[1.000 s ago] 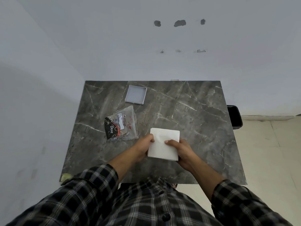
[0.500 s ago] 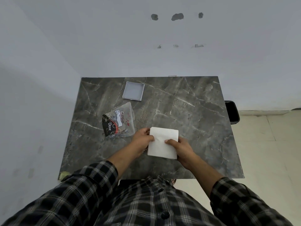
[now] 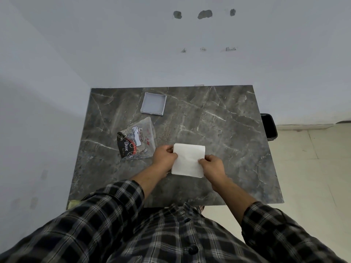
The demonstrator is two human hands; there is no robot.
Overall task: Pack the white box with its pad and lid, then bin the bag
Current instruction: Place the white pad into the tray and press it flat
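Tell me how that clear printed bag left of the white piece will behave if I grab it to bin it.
The bag looks like thin clear film, crinkled and puffed, so probably floppy and very light. Its glossy surface may slip, so pinch an edge rather than pressing flat. It lies just beside the left hand, apart from the open tray.
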